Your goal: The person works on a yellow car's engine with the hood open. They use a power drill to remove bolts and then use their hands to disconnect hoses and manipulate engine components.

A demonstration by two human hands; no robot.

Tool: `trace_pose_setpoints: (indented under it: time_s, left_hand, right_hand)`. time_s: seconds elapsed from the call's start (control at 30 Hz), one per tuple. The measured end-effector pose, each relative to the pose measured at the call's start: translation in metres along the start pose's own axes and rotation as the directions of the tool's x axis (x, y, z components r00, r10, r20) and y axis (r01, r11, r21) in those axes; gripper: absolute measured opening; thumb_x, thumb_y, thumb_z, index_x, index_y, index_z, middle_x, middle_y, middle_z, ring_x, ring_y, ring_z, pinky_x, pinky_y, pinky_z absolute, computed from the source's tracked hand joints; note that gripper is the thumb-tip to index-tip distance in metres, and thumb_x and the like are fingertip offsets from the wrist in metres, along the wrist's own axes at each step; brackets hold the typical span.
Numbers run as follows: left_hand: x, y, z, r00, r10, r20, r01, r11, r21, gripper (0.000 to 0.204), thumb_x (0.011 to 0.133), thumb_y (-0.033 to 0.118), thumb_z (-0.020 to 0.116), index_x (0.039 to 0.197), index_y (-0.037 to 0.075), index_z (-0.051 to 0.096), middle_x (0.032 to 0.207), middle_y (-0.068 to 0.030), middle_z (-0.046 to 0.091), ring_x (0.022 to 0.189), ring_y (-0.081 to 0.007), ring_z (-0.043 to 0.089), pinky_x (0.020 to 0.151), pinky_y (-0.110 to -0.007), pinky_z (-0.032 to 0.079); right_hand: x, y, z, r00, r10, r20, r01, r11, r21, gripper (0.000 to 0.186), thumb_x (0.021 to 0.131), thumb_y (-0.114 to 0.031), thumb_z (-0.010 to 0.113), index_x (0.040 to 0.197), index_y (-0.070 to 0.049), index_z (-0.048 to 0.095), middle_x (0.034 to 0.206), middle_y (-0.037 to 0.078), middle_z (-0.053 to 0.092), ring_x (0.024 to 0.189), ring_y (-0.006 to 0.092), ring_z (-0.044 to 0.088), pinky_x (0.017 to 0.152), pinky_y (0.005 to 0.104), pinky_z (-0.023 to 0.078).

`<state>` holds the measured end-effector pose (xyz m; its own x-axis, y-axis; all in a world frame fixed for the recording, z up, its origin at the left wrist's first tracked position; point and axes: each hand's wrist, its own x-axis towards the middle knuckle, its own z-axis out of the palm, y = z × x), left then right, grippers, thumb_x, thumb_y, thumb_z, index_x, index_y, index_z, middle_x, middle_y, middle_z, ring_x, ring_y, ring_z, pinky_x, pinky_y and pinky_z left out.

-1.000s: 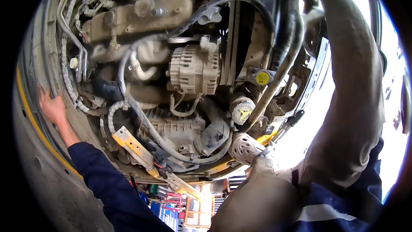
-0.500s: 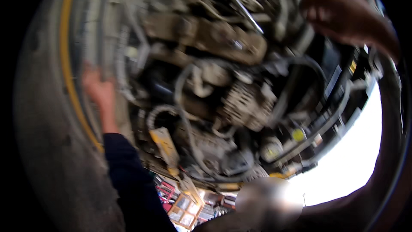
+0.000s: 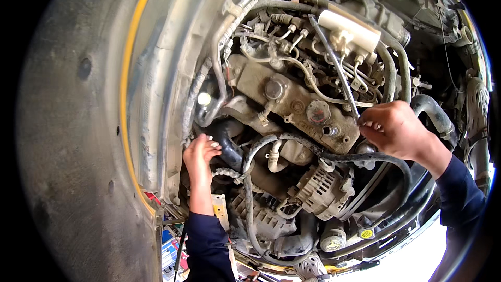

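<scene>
In an open engine bay, my right hand (image 3: 392, 129) is closed at the lower end of a long, slim metal tool (image 3: 336, 65). This tool lies slantwise over the pipes beside the dusty valve cover (image 3: 297, 96); its exact kind does not show. A round filler cap (image 3: 318, 111) sits on the cover, to the left of that hand. My left hand (image 3: 199, 157) holds nothing I can see, its fingers loosely bent and apart. It is beside a thick black hose (image 3: 227, 138), near the bay's left side; whether it touches the hose I cannot tell.
A cream cylindrical part (image 3: 349, 30) and several hoses fill the far side. An alternator (image 3: 322, 190) sits nearer, with a thin hose (image 3: 249, 198) looping past it. A yellow-edged body panel (image 3: 128, 62) rises at the left. A yellow-topped cap (image 3: 367, 233) is at the lower right.
My right hand has come down to the metal tool's lower end, from which it was apart. My left hand has moved from the side panel's edge to beside the black hose. The view has shifted.
</scene>
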<state>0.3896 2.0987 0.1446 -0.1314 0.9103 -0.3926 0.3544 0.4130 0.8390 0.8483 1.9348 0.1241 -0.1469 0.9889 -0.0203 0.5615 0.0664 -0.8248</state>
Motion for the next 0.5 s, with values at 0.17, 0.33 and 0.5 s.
trace_pose_setpoints:
  time_s: [0.17,0.33,0.5]
  left_hand:
    - [0.038,-0.020,0.009,0.925,-0.272,0.264,0.374,0.770,-0.517,0.069,0.094,0.057,0.063,0.113,-0.010,0.063,0.111,-0.0292,0.069,0.107,-0.0424,0.067,0.097,-0.047,0.055]
    - [0.061,-0.027,0.011,0.932,-0.282,0.230,0.362,0.776,-0.516,0.070,0.095,0.058,0.060,0.112,-0.010,0.060,0.104,-0.0242,0.070,0.101,-0.0406,0.068,0.090,-0.046,0.056]
    - [0.049,-0.029,-0.001,0.955,-0.236,0.179,0.296,0.782,-0.549,0.062,0.100,0.053,0.054,0.111,-0.008,0.063,0.105,-0.0253,0.071,0.098,-0.0419,0.070,0.086,-0.046,0.058]
  right_hand:
    - [0.012,0.003,0.027,0.986,0.157,-0.061,-0.154,0.987,0.054,0.011,0.089,-0.010,0.068,0.083,-0.001,0.068,0.070,0.014,0.068,0.064,0.0322,0.070,0.061,0.0426,0.055]
    - [0.002,-0.006,0.067,0.995,0.103,0.002,-0.103,0.994,0.027,0.012,0.087,-0.010,0.068,0.079,-0.003,0.063,0.067,0.014,0.065,0.063,0.0349,0.068,0.059,0.0451,0.055]
    - [-0.007,-0.015,0.085,0.994,0.058,0.095,-0.058,0.998,0.002,0.017,0.085,-0.016,0.071,0.080,-0.005,0.060,0.068,0.012,0.061,0.065,0.0377,0.064,0.058,0.0478,0.051]
